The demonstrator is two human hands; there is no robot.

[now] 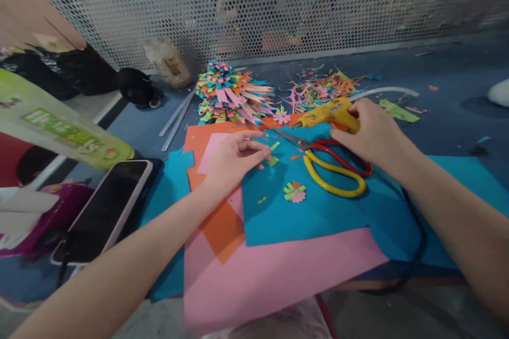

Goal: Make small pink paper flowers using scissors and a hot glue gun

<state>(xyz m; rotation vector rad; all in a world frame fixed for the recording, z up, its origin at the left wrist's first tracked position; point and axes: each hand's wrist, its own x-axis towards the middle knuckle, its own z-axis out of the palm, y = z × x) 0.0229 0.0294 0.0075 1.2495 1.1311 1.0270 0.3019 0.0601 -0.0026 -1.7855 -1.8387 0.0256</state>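
Observation:
My right hand (371, 130) is closed around the handle of a yellow hot glue gun (328, 114), whose nozzle points left above the scissors. In my left hand (242, 153), thumb and fingertips are pinched on a small green paper strip (274, 146). Scissors (306, 145) with one red and one yellow handle lie on the blue paper (278, 222) beneath the glue gun. Nearer to me on that sheet sits a small paper flower (295, 192) with green and orange strips on a pink scalloped piece. A pink paper flower (281, 115) lies farther back.
Behind stands a cluster of multicoloured fringed paper (226, 92) beside a heap of paper shreds (322, 87). Clear glue sticks (177, 119), a phone (105, 212) and a green bottle (67, 127) are at left. Perforated metal mesh (254, 10) borders the back; pink paper (270, 280) overhangs the front edge.

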